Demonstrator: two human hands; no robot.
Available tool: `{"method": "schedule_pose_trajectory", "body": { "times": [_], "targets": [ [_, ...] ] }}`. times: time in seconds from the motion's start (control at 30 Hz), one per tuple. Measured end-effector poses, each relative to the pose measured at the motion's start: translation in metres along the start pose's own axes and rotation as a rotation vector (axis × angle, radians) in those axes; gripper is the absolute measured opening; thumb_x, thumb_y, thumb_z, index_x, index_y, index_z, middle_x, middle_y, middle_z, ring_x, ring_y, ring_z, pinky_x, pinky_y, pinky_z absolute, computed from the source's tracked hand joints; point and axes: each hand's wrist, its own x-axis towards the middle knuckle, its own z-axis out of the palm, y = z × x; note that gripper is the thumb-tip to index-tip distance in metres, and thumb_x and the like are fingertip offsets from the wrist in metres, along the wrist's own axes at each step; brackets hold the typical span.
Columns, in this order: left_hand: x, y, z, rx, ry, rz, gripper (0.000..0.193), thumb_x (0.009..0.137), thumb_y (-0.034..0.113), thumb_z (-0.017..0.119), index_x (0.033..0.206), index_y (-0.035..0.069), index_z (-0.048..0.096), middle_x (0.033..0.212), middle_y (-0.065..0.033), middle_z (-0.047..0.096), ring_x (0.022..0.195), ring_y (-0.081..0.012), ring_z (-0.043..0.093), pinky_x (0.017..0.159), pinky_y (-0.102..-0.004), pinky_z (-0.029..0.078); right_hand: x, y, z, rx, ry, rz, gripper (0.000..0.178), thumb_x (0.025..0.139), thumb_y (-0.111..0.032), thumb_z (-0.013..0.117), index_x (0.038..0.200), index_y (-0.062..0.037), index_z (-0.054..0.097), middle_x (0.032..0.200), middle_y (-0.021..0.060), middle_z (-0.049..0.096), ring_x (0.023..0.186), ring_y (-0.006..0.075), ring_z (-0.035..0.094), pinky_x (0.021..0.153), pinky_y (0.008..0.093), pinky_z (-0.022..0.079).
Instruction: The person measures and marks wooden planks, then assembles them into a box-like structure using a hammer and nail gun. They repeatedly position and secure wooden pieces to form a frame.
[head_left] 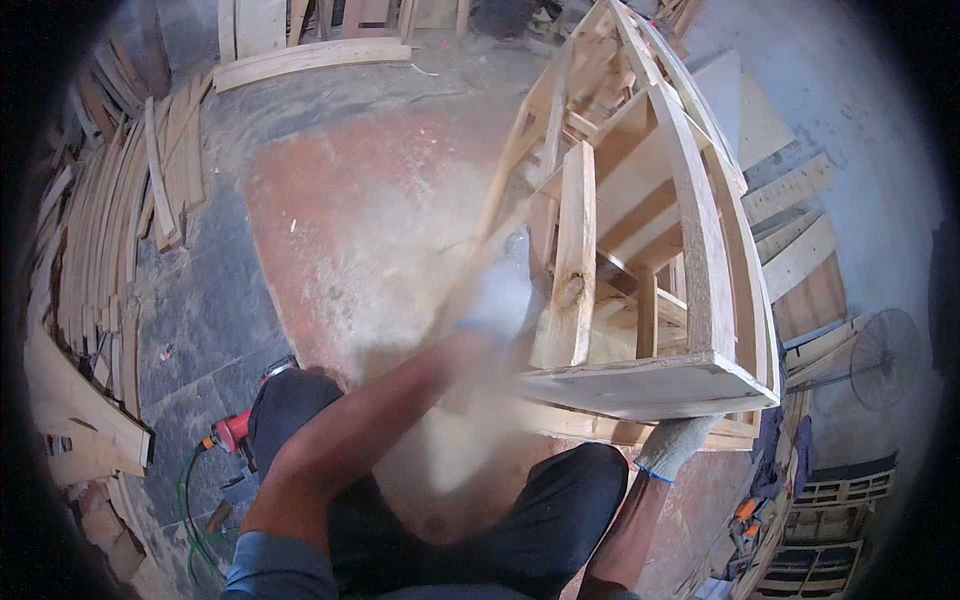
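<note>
A large pale wooden frame of nailed posts, rails and boards stands tilted in front of me, to the right. My left hand, in a whitish glove, is at the frame's left side, beside an upright post. Motion smears this hand, and its fingers are not clear. My right hand, gloved too, grips the frame's near lower edge, just under the white-faced end board; part of its fingers is hidden there.
A red tool with a green hose lies beside my left knee. Long wooden strips are stacked at the left. Boards lean on the right wall near a round fan. Dust covers the reddish floor sheet.
</note>
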Motion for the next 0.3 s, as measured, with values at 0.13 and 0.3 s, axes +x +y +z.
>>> {"method": "schedule_pose_trajectory", "body": {
  "times": [0.13, 0.3],
  "targets": [
    [-0.001, 0.014, -0.008, -0.504, -0.025, -0.158, 0.043, 0.108, 0.028, 0.045, 0.142, 0.002, 0.049, 0.086, -0.0098, 0.068, 0.075, -0.026, 0.064, 0.072, -0.0422, 0.053, -0.007, -0.015, 0.014, 0.107, 0.074, 0.016, 0.055, 0.108, -0.041, 0.045, 0.153, -0.011, 0.037, 0.149, 0.012, 0.047, 0.135, 0.0255, 0.046, 0.113, 0.0418, 0.039],
    [0.002, 0.002, -0.005, -0.177, 0.005, -0.062, 0.045, 0.109, 0.033, 0.047, 0.146, 0.007, 0.049, 0.097, -0.013, 0.067, 0.084, -0.0237, 0.064, 0.077, -0.0387, 0.052, 0.004, -0.016, -0.007, -0.16, -0.133, 0.013, 0.059, 0.107, -0.042, 0.046, 0.156, -0.013, 0.029, 0.152, 0.0095, 0.043, 0.137, 0.0261, 0.044, 0.115, 0.0426, 0.035]
  ]
}}
